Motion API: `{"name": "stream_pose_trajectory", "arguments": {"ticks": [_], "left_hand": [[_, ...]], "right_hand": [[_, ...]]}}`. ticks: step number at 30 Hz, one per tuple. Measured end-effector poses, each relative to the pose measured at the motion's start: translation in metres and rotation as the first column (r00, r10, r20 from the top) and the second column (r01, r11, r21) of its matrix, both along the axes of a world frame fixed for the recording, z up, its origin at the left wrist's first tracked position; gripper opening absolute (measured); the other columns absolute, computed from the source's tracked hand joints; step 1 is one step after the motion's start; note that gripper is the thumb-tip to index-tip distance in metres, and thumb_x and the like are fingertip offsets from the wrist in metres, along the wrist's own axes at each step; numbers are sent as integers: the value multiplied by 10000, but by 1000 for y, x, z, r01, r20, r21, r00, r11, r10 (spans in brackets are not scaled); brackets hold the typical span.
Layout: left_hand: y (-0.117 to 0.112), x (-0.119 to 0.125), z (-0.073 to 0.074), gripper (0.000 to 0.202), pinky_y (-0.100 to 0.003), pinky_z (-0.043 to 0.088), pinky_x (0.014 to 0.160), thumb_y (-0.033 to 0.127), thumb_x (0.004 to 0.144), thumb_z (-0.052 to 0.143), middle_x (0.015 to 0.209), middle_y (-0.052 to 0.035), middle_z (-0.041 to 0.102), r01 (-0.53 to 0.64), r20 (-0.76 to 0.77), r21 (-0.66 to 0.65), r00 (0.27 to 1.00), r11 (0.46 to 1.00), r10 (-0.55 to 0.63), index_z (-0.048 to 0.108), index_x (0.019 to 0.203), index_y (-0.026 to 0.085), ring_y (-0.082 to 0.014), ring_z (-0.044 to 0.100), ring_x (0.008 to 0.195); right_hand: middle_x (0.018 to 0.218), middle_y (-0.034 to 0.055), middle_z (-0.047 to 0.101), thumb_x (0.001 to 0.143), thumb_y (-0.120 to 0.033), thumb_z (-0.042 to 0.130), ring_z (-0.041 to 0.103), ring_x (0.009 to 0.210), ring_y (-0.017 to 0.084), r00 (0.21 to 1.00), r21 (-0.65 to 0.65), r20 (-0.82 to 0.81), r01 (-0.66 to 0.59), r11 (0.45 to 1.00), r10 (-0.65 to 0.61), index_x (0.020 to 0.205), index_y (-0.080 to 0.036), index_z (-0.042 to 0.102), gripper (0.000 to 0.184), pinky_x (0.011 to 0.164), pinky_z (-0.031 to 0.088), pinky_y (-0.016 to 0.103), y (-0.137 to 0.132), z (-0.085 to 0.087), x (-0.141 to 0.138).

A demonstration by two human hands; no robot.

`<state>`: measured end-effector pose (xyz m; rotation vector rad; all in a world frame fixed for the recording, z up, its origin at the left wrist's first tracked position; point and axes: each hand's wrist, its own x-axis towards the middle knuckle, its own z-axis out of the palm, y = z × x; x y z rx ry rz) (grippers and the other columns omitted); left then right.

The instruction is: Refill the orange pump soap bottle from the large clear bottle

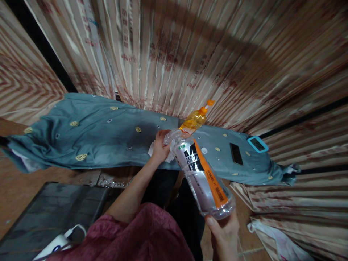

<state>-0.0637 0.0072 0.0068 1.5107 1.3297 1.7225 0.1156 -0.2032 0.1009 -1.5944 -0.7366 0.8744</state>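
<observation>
A large clear plastic bottle with a silver, orange and black label lies tilted across the view, its neck toward the upper left. My left hand is closed at the neck end. My right hand grips the bottle's base from below, thumb on the near edge. Something white and thin, like a tissue, shows beside my left hand; whether the hand touches it I cannot tell. Just behind the neck stands a pump bottle of yellow-orange liquid with an orange pump head, its lower part partly hidden.
A narrow board draped in grey-green cloth runs across the view. A black phone and a blue-framed digital timer lie on its right part. Pleated, printed curtains hang behind and at the right. A white power bank is at lower left.
</observation>
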Motion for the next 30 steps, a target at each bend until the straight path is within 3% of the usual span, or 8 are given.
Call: {"name": "stream_pose_trajectory", "arguments": {"ticks": [5, 8, 13, 19, 23, 30], "left_hand": [[0, 0, 1, 403, -442, 533, 958, 493, 841, 686, 1093, -103, 671, -4, -4, 6, 1000, 1000, 4, 688, 1106, 189, -286, 650, 1071], [-1, 0, 2, 414, -446, 538, 950, 498, 845, 679, 1100, -111, 670, -8, -11, 4, 1000, 1000, 8, 691, 1114, 183, -288, 654, 1065], [0, 1, 1, 452, -462, 531, 951, 537, 853, 654, 1095, -122, 673, -3, -8, 16, 1000, 1000, 3, 691, 1120, 175, -300, 648, 1069], [0, -1, -1, 439, -444, 528, 959, 538, 855, 656, 1098, -112, 676, 6, -18, 16, 1000, 1000, -6, 686, 1123, 192, -283, 645, 1068], [0, 0, 0, 445, -461, 528, 957, 545, 851, 660, 1090, -118, 677, 2, -17, 23, 1000, 1000, -1, 688, 1113, 186, -290, 645, 1063], [-1, 0, 1, 450, -447, 525, 960, 542, 845, 669, 1094, -109, 671, 1, -11, 4, 1000, 1000, -1, 680, 1122, 187, -282, 642, 1061]], "right_hand": [[1157, 108, 671, 490, -529, 892, 647, 1066, 306, 998, -11, 55, -15, 1000, 15, 1313, -173, 514, 973, 904, 499, 382, -1, -6, 5], [1167, 122, 671, 511, -544, 878, 648, 1038, 313, 997, -8, 69, -22, 1000, 22, 1339, -170, 494, 986, 899, 495, 406, -2, -9, 6], [1164, 121, 678, 509, -554, 872, 638, 1061, 311, 992, 0, 123, -26, 1000, 25, 1297, -153, 530, 949, 956, 454, 397, -1, -6, 4], [1150, 117, 670, 480, -541, 894, 651, 1007, 279, 998, 0, 61, -5, 1000, 5, 1320, -138, 495, 1014, 901, 487, 358, 1, 2, -2], [1211, 116, 646, 470, -507, 909, 647, 1007, 253, 999, 9, 42, -8, 1000, 8, 1348, -148, 484, 1039, 895, 485, 325, 0, -2, 1], [1082, 122, 713, 526, -515, 880, 671, 1006, 307, 994, 44, 100, -38, 998, 33, 1310, -131, 515, 946, 878, 511, 386, -1, -10, 8]]}}
